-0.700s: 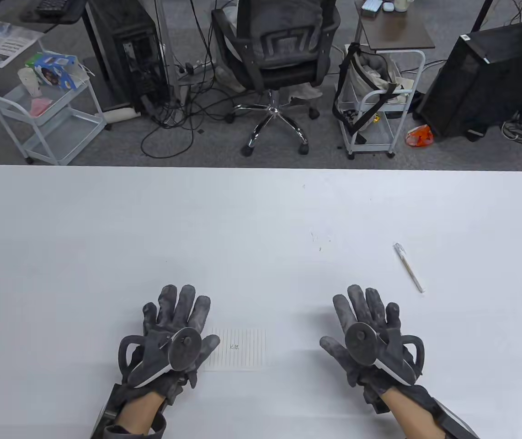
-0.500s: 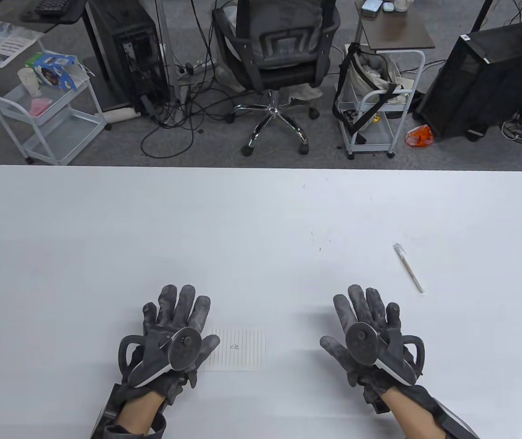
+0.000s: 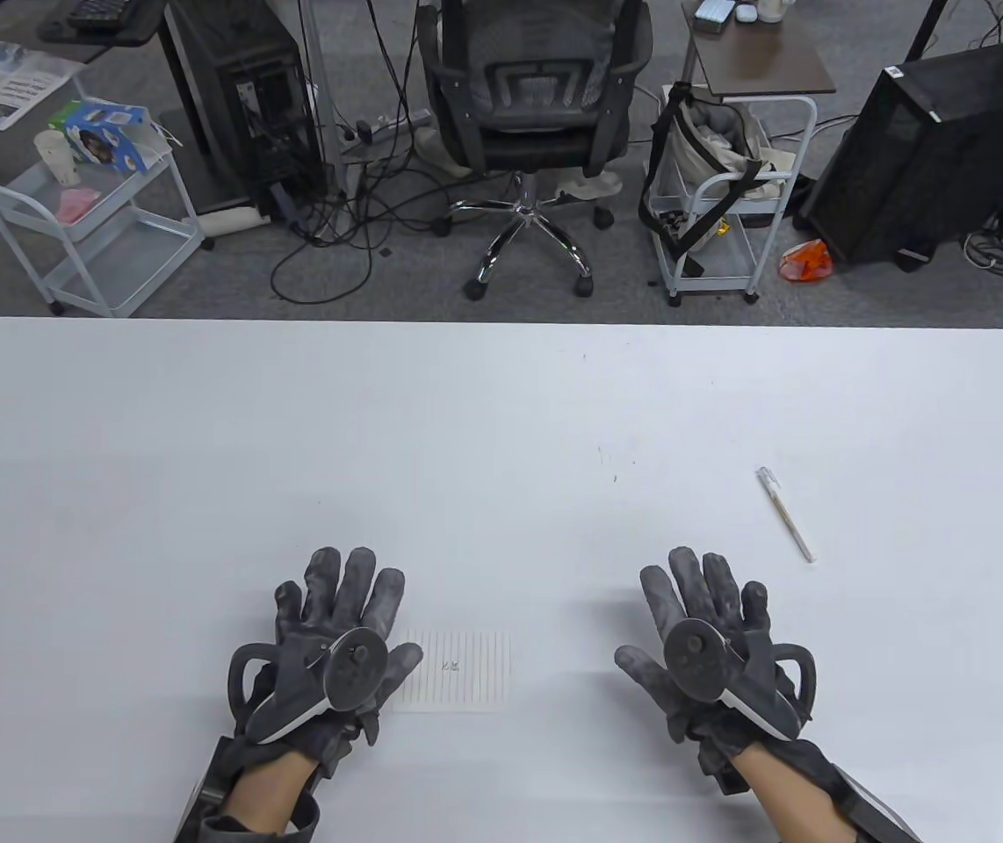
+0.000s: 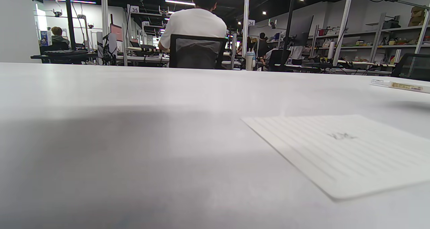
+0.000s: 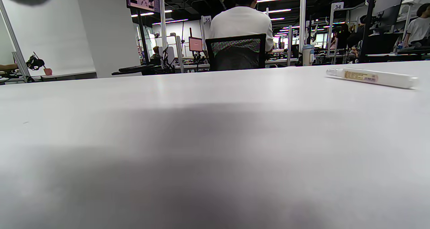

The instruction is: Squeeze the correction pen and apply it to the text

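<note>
**Both hands flat on the table, correction pen lying apart**

The left hand lies palm down on the white table, fingers spread and stretched toward twelve o'clock, gripping nothing. Its thumb reaches toward three o'clock and lies at, or just over, the left edge of the lined paper; whether it presses on the sheet cannot be told from above.

The right hand lies the same way, flat and splayed, holding nothing, well apart from the paper at the paper's three o'clock.

The paper is a small ruled sheet lying flat between the two hands, nearer the left one. A short handwritten mark sits near its middle (too small to read in the table view, and blurred in the left wrist view, where the sheet fills the lower right).

The correction pen lies on the table at about one o'clock from the right hand, well apart from both hands and from the paper. It lies slanted, its clear capped end pointing toward eleven o'clock. In the right wrist view the pen shows a white barrel with a yellowish label; the left wrist view catches it at the right edge.

Beyond the table's far edge, at twelve o'clock, stands a black office chair.
</note>
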Available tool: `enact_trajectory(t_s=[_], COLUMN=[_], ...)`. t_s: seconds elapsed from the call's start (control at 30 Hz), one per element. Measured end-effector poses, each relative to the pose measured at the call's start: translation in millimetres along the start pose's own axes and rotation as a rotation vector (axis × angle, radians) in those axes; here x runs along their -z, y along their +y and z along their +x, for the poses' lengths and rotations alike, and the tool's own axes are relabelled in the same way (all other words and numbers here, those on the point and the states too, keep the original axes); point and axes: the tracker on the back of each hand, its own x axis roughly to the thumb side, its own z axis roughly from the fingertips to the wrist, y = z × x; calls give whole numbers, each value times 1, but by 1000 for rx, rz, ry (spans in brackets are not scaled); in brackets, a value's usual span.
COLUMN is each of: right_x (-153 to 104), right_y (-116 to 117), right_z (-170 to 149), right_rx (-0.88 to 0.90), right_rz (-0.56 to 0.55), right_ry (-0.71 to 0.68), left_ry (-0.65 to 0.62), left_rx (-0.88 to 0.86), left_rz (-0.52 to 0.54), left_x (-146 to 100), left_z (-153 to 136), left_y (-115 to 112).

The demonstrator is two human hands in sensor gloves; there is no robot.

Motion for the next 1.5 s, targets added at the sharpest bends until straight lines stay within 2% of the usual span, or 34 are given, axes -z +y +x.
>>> enact_trajectory(t_s=[0.53, 0.93, 1.2, 1.5], right_x=[0, 0, 0, 0], right_y=[0, 0, 0, 1], right_z=[0, 0, 0, 1], right_rx=[0, -1, 3, 5], right_rz=[3, 7, 9, 16], right_ry=[1, 0, -5, -4], left_ry=[1, 9, 49, 87], left_rx=[-17, -33, -27, 56], left_rz=[4, -59, -202, -329], left_x=[0, 4, 17, 34], left_z=[-1, -1, -4, -5], left_y=[1, -5, -24, -46])
